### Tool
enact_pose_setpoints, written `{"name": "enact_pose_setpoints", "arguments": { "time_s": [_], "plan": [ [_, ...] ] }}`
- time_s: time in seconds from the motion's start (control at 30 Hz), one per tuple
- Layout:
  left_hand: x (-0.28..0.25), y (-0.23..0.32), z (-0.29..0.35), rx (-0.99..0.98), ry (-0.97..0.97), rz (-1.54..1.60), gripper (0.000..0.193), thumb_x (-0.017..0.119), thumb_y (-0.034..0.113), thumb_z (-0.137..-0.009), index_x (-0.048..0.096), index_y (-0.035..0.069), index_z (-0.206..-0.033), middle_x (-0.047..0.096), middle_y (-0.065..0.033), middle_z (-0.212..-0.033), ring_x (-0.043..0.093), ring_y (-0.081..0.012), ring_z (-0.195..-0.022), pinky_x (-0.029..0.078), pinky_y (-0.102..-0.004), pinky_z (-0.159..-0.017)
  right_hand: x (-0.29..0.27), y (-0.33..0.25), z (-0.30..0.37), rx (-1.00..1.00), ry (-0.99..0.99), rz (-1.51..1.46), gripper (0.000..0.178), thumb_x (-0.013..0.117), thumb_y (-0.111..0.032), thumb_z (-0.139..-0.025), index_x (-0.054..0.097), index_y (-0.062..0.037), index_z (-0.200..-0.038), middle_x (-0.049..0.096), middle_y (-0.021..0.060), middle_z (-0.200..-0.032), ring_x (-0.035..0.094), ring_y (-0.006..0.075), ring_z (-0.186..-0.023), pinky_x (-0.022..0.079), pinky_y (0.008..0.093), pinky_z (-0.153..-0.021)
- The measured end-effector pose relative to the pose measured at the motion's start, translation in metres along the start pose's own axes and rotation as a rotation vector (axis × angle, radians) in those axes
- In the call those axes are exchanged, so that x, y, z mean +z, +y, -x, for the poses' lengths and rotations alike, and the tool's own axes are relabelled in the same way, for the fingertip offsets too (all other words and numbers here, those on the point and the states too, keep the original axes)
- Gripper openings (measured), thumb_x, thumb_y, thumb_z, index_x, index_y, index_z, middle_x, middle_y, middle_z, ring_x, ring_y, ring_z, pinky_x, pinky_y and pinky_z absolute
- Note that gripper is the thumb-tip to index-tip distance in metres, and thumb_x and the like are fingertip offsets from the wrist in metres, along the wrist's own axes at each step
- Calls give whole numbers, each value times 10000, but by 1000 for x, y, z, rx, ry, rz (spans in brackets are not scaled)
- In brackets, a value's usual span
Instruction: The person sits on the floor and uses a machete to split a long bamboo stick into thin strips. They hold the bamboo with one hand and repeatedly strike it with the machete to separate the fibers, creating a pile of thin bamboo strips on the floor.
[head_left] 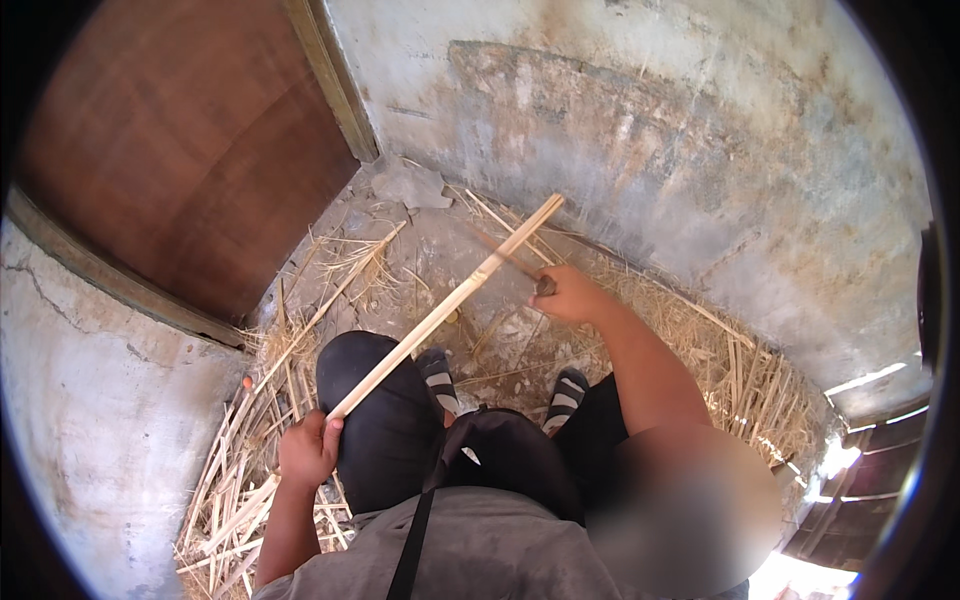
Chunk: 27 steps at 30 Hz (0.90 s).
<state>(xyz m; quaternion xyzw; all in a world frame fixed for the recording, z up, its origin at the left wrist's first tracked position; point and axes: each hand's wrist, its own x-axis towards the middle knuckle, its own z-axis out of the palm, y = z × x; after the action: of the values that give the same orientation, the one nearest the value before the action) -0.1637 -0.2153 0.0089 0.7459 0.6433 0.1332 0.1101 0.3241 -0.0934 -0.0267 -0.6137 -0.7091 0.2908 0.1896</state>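
Above floor (435, 238), I see left hand (309, 450) clasping stick (430, 325), right hand (573, 296) clasping knife (521, 265): likely trimming; next stroke needs steadiness.

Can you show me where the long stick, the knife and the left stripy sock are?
Long stick (440, 312): head view, about the middle of its length.
Knife (520, 264): head view, on the blurry blade, between the stick and the right hand (572, 295).
Left stripy sock (439, 382): head view, on the stripes.
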Motion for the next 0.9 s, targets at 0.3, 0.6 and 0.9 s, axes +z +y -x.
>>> {"name": "enact_pose_setpoints", "arguments": {
  "time_s": [0.3,0.6,0.9],
  "plan": [
    [-16,8,-6,6,-83,23,521,592,491,-1015,549,42,-756,611,-210,-634,633,-463,-634,480,-519,-562,0,-51,13,-102,-117,307,439,735,-285,-813,710,-55,-1187,742,207,-958,719,379,-911,561,482,-809],
    [-21,2,-14,8,-139,133,496,595,436,-1029,601,19,-761,597,-219,-628,612,-437,-595,466,-476,-559,-13,4,4,71,123,56,346,749,-262,-808,713,-73,-1096,737,209,-894,723,377,-868,565,481,-793],
    [-20,-1,-16,-19,-171,209,514,591,432,-1040,606,1,-760,577,-201,-610,584,-386,-558,461,-444,-565,-9,3,-3,79,132,-99,410,763,-293,-817,713,-72,-1159,746,184,-964,729,350,-874,562,473,-782]
  ]
}}
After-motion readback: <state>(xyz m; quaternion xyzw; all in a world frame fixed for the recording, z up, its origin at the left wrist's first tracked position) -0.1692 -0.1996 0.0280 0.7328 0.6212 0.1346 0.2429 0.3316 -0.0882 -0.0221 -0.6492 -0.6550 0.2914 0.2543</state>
